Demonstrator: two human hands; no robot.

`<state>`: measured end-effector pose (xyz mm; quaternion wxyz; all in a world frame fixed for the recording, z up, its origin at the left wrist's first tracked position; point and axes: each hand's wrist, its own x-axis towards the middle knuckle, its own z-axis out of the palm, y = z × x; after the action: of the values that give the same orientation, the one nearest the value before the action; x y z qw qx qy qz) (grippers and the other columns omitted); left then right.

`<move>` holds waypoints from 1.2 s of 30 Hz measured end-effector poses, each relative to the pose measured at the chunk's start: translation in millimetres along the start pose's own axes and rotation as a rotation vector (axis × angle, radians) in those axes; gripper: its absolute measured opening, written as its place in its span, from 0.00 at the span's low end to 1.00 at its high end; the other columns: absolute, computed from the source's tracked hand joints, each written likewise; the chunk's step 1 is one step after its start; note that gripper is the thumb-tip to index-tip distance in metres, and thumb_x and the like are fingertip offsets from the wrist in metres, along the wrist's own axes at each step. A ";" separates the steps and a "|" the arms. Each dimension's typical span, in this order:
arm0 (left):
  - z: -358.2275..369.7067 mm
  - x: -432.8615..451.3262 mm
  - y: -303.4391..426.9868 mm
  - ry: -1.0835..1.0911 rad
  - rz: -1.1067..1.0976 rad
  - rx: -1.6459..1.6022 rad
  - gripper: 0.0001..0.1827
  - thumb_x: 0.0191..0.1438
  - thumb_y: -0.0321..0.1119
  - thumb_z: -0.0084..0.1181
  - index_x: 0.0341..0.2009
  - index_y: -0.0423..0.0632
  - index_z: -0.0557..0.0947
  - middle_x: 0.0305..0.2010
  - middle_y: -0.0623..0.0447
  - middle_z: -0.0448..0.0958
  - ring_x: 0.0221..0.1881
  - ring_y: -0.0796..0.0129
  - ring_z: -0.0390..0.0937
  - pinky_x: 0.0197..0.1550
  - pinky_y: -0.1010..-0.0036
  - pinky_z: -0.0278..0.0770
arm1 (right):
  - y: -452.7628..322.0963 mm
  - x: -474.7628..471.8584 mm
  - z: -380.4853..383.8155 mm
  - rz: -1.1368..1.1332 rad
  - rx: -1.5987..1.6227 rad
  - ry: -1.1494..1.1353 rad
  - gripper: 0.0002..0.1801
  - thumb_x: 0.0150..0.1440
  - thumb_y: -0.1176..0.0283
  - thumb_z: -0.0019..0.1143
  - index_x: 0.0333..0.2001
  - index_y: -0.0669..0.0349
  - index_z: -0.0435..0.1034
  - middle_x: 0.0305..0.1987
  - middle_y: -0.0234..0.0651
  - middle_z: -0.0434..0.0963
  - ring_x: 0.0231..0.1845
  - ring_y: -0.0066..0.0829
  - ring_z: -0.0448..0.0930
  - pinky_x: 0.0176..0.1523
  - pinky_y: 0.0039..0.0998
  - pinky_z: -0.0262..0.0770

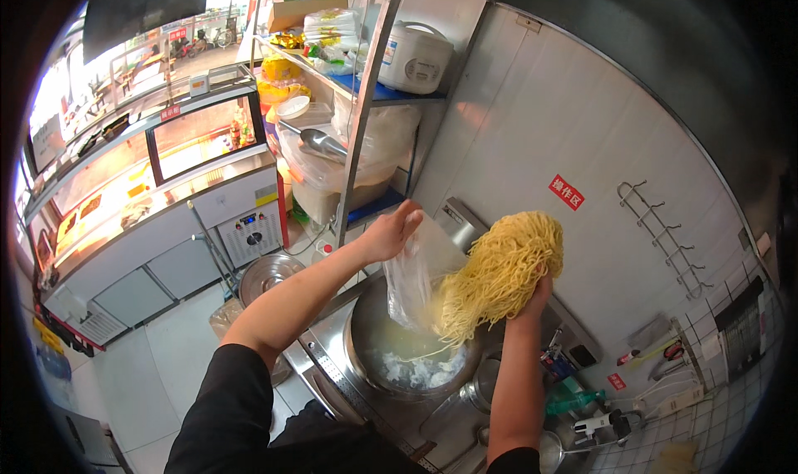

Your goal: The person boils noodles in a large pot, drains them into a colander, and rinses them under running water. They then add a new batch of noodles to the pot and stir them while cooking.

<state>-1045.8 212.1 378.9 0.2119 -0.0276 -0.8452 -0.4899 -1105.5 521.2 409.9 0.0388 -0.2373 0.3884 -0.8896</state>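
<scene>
A big clump of yellow noodles point(508, 268) rests in my right hand point(537, 293), which is raised over the stove with its fingers partly hidden by the strands. My left hand point(394, 234) grips a clear plastic bag point(414, 280) by its upper edge. The bag hangs beside the noodles, and its lower right part meets the trailing strands. Beneath both sits a large round metal pot point(355, 349) of cloudy liquid, with white foam or bubbles point(418, 371) near its front side. One loose noodle strand dangles low over the liquid.
Left of the stove lies a round metal lid point(268, 277). A smaller metal pot point(483, 386) stands right of the big one. Behind rises a metal shelf post point(368, 112), with a rice cooker point(416, 59) and a metal scoop point(321, 142) on the shelves. A hook rack point(664, 240) hangs on the wall.
</scene>
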 end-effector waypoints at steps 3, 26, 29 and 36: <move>0.6 -3.5 2.1 -0.056 0.040 0.196 0.21 0.72 0.54 0.44 0.55 0.53 0.72 0.39 0.41 0.84 0.40 0.39 0.83 0.42 0.53 0.79 | -14.4 15.9 3.5 -0.054 -0.011 -0.002 0.28 0.69 0.53 0.48 0.62 0.64 0.69 0.59 0.44 0.78 0.56 0.40 0.82 0.55 0.43 0.83; 3.1 109.8 157.7 -0.192 0.444 0.703 0.26 0.67 0.61 0.49 0.50 0.51 0.75 0.30 0.41 0.82 0.35 0.45 0.83 0.38 0.50 0.79 | 21.1 -32.5 -7.2 -0.048 -0.720 -0.048 0.33 0.54 0.78 0.68 0.63 0.66 0.65 0.57 0.37 0.77 0.55 0.30 0.80 0.58 0.33 0.77; -2.0 115.9 166.2 -0.185 0.462 0.726 0.27 0.67 0.62 0.48 0.50 0.50 0.76 0.32 0.41 0.83 0.38 0.45 0.84 0.40 0.50 0.79 | 31.8 -49.0 1.0 -0.051 -1.096 -0.132 0.33 0.49 0.75 0.72 0.59 0.65 0.67 0.55 0.39 0.79 0.54 0.33 0.81 0.58 0.33 0.77; -19.2 108.9 176.1 -0.132 0.472 0.718 0.29 0.68 0.64 0.47 0.51 0.49 0.77 0.34 0.42 0.84 0.40 0.44 0.84 0.43 0.52 0.81 | 53.9 -67.2 5.5 0.032 -1.522 -0.126 0.35 0.41 0.60 0.81 0.51 0.57 0.72 0.50 0.46 0.83 0.51 0.50 0.83 0.53 0.44 0.79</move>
<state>-1093.6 269.7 572.9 0.2595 -0.1758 -0.9443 -0.1000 -1049.9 497.0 348.6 -0.1007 -0.2433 0.8947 -0.3609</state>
